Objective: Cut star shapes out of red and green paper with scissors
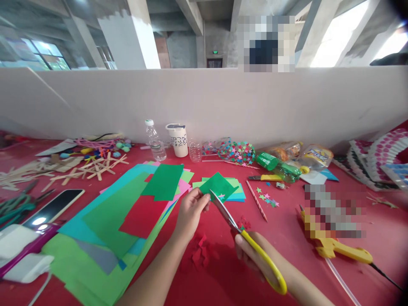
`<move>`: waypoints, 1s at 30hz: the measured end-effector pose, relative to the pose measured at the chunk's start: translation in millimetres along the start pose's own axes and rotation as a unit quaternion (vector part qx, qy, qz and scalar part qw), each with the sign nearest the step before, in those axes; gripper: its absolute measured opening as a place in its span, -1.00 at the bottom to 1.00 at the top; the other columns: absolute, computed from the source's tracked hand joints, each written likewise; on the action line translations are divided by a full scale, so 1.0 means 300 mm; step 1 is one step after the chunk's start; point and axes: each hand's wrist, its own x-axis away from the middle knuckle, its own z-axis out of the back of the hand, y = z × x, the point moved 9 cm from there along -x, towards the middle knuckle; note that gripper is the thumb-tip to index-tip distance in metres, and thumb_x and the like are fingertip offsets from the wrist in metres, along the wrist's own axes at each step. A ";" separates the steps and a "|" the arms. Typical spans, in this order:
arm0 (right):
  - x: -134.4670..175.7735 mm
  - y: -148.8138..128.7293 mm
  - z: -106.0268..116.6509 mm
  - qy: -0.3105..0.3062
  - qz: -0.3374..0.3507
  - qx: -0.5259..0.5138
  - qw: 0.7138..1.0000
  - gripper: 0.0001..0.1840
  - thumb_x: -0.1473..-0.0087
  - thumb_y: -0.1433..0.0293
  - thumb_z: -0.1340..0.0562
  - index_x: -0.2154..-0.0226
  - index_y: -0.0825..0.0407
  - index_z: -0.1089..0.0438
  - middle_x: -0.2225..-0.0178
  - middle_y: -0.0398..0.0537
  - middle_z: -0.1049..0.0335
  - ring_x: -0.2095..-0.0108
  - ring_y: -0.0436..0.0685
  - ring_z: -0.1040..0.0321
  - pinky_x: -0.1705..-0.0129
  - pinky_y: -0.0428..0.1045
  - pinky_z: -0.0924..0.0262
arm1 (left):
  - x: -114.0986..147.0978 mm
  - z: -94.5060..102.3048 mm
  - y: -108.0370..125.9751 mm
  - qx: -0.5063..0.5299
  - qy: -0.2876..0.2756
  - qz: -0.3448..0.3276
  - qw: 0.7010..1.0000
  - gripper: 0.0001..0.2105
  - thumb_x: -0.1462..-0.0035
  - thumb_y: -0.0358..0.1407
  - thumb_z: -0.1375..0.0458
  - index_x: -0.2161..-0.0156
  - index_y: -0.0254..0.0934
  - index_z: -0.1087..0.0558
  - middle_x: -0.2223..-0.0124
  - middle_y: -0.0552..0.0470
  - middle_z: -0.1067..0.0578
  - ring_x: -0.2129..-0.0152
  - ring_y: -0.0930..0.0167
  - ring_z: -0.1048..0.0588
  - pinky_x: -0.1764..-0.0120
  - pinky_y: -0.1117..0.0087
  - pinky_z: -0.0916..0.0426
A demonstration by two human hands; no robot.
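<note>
My left hand point(192, 212) pinches the near corner of a green sheet of paper point(219, 185) above the middle of the table. In my right hand point(253, 250) is a pair of scissors point(263, 257) with yellow handles, fingers closed round them. The blade tips lie at the paper's edge, close to my left fingertips; whether they are parted is hard to tell. Below the paper sits a small stack of light green and blue sheets point(237, 195). Red paper scraps point(200, 253) lie on the table between my forearms.
Coloured sheets point(105, 221) spread at left, beside a phone point(54, 208) and craft sticks point(102, 168). A clear bottle point(155, 142) and white cup point(178, 140) stand at the back. Right are a yellow utility knife point(270, 177), green bottle point(279, 167) and yellow glue gun point(338, 248).
</note>
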 end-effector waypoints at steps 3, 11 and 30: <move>-0.002 -0.002 -0.002 -0.005 -0.002 0.000 1.000 -0.32 0.07 -0.27 0.00 0.54 0.03 -0.18 0.75 -0.37 0.01 0.79 -0.16 0.10 0.78 -0.22 0.16 | 0.002 -0.001 -0.005 -0.002 0.001 0.003 1.000 -0.78 -0.05 -0.17 -0.15 0.49 -0.26 -0.30 0.59 0.15 -0.33 0.61 0.50 -0.28 0.47 0.46 -0.17; -0.006 -0.017 -0.003 -0.005 -0.001 0.008 1.000 -0.31 0.11 -0.30 -0.01 0.57 0.02 -0.15 0.74 -0.36 0.02 0.78 -0.16 0.13 0.78 -0.19 0.21 | 0.000 0.003 -0.014 -0.016 -0.002 0.004 1.000 -0.79 -0.05 -0.17 -0.14 0.48 -0.26 -0.33 0.57 0.13 -0.34 0.59 0.48 -0.29 0.46 0.45 -0.18; -0.018 -0.019 0.000 0.006 0.013 0.067 0.998 -0.32 0.07 -0.29 0.04 0.59 0.00 -0.12 0.74 -0.32 0.03 0.75 -0.13 0.09 0.73 -0.17 0.19 | -0.002 0.002 -0.028 0.044 0.011 0.027 0.999 -0.82 -0.01 -0.24 -0.17 0.49 -0.29 -0.33 0.60 0.17 -0.31 0.63 0.53 -0.26 0.50 0.48 -0.14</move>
